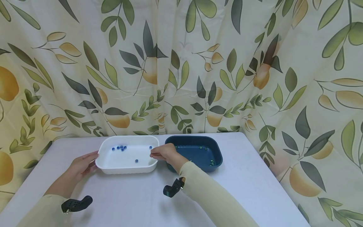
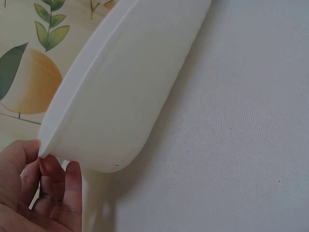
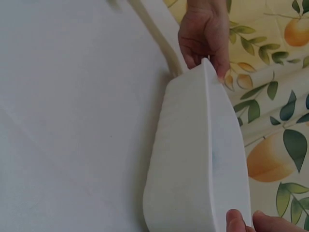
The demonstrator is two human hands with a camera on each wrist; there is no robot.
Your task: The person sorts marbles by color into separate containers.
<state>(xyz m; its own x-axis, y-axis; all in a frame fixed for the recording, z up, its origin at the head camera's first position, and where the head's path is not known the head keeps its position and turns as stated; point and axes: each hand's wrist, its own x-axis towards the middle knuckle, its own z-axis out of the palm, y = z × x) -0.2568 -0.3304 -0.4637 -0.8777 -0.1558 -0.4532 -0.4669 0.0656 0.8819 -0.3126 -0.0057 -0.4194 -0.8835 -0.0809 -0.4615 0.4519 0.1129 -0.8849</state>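
Observation:
A white tray (image 1: pixel 127 170) sits on the table, with several small blue beads (image 1: pixel 122 148) scattered inside. My left hand (image 1: pixel 82 165) holds its left end; in the left wrist view, the thumb and fingers (image 2: pixel 50 169) pinch the rim. At the opposite end is my right hand (image 1: pixel 167 154), its fingertips reaching over the right rim. The right wrist view shows only a few of its fingers (image 3: pixel 235 221) at that rim, and the rest of the grip is out of frame. To the right stands a dark blue tray (image 1: pixel 216 157) with several small green beads (image 1: pixel 212 162), partly covered by my right hand.
A white cloth (image 1: pixel 136 201) covers the table under both trays. Behind the table hangs a curtain (image 1: pixel 181 72) with leaves and orange fruit. Each wrist carries a black camera mount, one at the left (image 1: pixel 76 204) and one at the right (image 1: pixel 173 188).

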